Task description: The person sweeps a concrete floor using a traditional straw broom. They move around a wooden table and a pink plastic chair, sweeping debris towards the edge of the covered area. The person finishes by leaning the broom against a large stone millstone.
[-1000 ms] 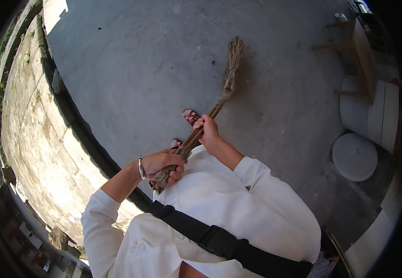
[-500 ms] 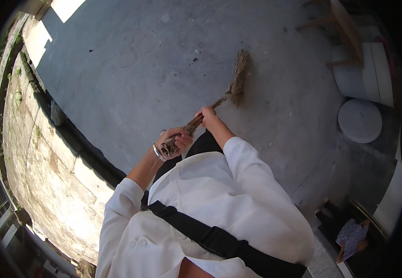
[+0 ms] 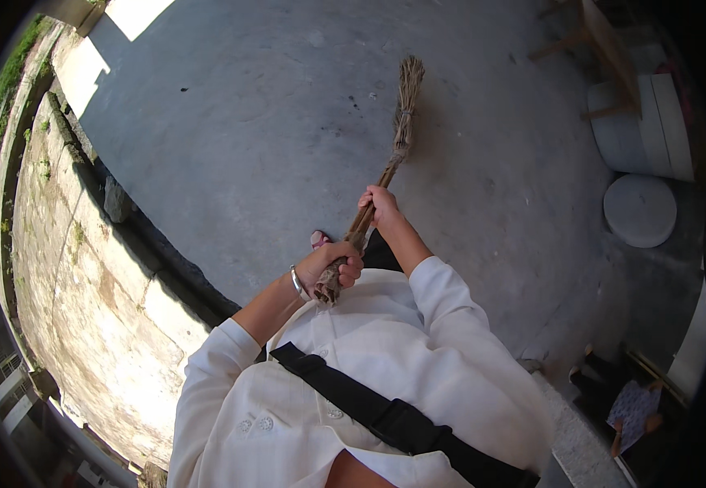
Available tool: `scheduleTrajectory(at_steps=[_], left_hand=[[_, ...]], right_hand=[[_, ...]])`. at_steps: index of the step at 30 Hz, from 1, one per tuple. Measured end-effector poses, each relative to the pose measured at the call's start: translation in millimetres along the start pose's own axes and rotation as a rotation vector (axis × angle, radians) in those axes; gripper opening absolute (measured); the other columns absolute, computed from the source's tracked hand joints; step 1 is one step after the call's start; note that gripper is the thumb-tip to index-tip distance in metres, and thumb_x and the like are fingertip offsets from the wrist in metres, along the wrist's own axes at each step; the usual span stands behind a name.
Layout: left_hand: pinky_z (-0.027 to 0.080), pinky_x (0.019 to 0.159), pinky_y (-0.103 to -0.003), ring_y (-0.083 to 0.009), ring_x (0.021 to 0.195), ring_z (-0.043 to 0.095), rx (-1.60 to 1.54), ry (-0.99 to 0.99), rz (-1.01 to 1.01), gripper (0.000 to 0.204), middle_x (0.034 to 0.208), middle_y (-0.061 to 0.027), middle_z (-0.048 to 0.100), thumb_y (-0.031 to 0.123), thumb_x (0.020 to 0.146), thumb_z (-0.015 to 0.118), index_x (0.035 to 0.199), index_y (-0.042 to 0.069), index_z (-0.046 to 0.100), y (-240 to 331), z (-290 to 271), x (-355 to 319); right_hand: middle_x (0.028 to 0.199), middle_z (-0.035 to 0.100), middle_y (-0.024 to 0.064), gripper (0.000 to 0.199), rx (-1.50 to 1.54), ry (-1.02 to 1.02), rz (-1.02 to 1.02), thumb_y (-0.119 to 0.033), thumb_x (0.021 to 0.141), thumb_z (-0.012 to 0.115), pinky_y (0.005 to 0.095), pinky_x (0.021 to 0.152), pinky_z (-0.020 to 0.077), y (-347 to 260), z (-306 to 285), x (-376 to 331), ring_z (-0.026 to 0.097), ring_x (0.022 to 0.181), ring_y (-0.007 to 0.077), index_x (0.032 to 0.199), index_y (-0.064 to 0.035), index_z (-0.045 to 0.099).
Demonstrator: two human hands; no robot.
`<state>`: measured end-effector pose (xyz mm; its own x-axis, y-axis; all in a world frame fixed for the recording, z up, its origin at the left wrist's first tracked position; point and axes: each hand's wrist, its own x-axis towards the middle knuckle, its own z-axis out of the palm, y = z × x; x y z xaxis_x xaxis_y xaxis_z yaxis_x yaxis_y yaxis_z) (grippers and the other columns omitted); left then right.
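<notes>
One broom (image 3: 404, 118) runs up the centre of the frame, with two hands on it — one left hand (image 3: 337, 264), one right hand (image 3: 383, 205). One bracelet (image 3: 297, 283) and one shoe (image 3: 318, 239) show left of centre. One black strap (image 3: 341, 400) with one buckle (image 3: 402, 424) crosses the lower centre. Toward the right — one wooden furniture piece (image 3: 612, 53), one round grey disc (image 3: 640, 210); lower right, one other person (image 3: 636, 409).
</notes>
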<state>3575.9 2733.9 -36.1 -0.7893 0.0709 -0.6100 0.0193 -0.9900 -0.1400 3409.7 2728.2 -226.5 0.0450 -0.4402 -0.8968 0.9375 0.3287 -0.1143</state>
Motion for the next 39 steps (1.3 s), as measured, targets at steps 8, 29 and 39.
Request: scheduleTrajectory(at_steps=[8,29,39], left_hand=[[0.039,0.037,-0.015,-0.0031,0.044,0.041,-0.561,-0.181,-0.009,0.009,0.061,-0.0001,0.041,0.004,0.078,0.044,0.076,-0.001,0.037,24.4,-85.5,-37.1],[0.035,0.035,-0.013,-0.0013,0.044,0.038,-0.413,-0.192,0.056,0.015,0.062,0.0016,0.038,0.006,0.078,0.045,0.085,-0.006,0.038,139.2,-91.1,-47.3],[0.035,0.035,-0.015,-0.0034,0.044,0.04,-0.339,-0.008,0.201,0.013,0.062,-0.0002,0.038,0.004,0.077,0.042,0.088,-0.004,0.038,250.4,-90.9,-136.8]], right_hand=[[0.056,0.044,0.0106,0.008,-0.257,0.359,0.077,-0.006,0.077,0.034,0.0352,0.042,0.0429,79.0,24.9,58.6,0.046,0.045,0.0225,0.073,-0.0018,0.04],[0.051,0.038,0.0049,0.015,-0.117,0.148,-0.084,-0.006,0.076,0.038,0.0315,0.04,0.0401,31.1,127.3,111.8,0.039,0.04,0.0177,0.061,-0.0063,0.036],[0.051,0.043,0.0091,0.01,-0.211,0.081,0.029,-0.005,0.074,0.038,0.0337,0.043,0.0414,97.5,273.3,164.6,0.045,0.043,0.0222,0.065,-0.0029,0.039]])
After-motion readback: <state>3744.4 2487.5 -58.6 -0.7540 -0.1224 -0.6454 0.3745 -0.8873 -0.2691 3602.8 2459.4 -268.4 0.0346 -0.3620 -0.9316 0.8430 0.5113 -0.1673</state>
